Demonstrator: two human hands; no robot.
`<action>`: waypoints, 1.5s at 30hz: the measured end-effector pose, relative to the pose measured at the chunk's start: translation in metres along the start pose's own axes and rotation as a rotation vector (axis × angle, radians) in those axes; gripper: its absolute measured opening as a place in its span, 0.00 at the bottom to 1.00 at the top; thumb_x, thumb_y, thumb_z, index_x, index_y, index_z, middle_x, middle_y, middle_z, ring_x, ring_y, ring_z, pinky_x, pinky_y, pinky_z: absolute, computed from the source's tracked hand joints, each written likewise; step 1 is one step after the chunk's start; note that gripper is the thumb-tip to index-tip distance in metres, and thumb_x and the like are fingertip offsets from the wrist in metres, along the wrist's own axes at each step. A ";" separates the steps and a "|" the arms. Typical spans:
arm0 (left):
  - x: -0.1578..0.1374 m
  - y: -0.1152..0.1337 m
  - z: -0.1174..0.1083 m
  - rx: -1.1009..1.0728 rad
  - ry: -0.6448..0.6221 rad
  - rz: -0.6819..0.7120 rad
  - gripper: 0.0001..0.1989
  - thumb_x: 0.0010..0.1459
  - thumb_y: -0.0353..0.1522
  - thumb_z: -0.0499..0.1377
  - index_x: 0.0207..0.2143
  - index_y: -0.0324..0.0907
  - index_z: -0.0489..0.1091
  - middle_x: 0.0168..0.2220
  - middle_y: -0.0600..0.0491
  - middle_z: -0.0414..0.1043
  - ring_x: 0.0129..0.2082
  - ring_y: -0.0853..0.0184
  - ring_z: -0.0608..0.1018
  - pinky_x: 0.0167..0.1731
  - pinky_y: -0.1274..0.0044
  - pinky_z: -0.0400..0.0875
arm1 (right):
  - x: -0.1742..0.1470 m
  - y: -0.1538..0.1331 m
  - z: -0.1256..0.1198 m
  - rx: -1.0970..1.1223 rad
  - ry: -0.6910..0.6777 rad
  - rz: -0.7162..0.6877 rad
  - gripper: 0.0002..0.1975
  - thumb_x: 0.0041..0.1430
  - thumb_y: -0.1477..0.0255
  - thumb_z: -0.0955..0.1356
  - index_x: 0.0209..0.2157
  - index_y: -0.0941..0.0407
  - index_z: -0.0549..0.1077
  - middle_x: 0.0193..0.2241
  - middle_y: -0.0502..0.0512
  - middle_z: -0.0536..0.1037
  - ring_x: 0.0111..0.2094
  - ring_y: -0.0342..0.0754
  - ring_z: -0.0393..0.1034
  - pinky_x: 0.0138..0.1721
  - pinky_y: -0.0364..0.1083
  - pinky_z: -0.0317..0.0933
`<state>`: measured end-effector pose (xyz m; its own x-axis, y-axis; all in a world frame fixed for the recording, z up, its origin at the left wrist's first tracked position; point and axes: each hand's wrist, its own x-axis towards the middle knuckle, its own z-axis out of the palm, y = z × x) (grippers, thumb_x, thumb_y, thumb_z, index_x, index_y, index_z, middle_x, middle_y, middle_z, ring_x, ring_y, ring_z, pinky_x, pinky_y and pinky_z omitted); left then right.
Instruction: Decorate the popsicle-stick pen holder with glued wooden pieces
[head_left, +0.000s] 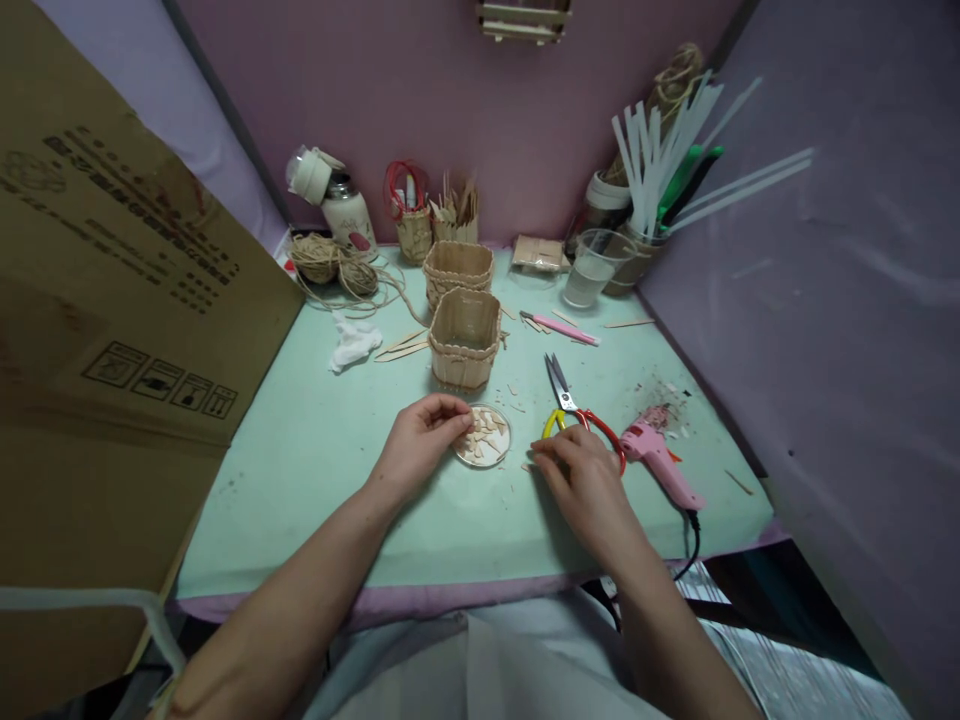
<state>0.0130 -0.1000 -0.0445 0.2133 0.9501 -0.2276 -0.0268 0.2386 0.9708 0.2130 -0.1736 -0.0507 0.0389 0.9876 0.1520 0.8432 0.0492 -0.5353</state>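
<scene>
My left hand (421, 440) is closed in a pinch at the left rim of a small round dish (504, 452). Small flat wood chips (486, 436) lie in that dish. What sits between the left fingertips is too small to make out. To the right of the dish, my right hand (583, 485) is low over the table with thumb and fingers together, their contents unclear. Just beyond it lie scissors (561, 388) with a red and yellow handle, partly covered by the hand. A square wooden-stick basket (463, 355) stands behind the dish, and a second similar basket (459, 262) behind that.
A pink glue gun (664, 465) with a black cord lies at right. Pink tweezers (562, 328), a crumpled white tissue (354, 342) and a plastic cup (589, 275) are farther back. Twine balls (315, 258) sit back left. A cardboard box (142, 330) borders the left side.
</scene>
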 end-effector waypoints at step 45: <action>-0.002 0.008 -0.002 -0.350 -0.024 -0.174 0.16 0.39 0.35 0.71 0.27 0.35 0.73 0.24 0.52 0.73 0.25 0.73 0.73 0.31 0.79 0.68 | -0.027 -0.017 -0.007 0.720 0.026 0.313 0.26 0.59 0.49 0.62 0.40 0.56 0.77 0.38 0.61 0.81 0.33 0.51 0.74 0.25 0.43 0.66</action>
<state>0.0099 -0.0998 -0.0360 0.2664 0.8854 -0.3810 -0.3192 0.4540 0.8319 0.2015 -0.2022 -0.0403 0.2374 0.9681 -0.0797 0.2365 -0.1371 -0.9619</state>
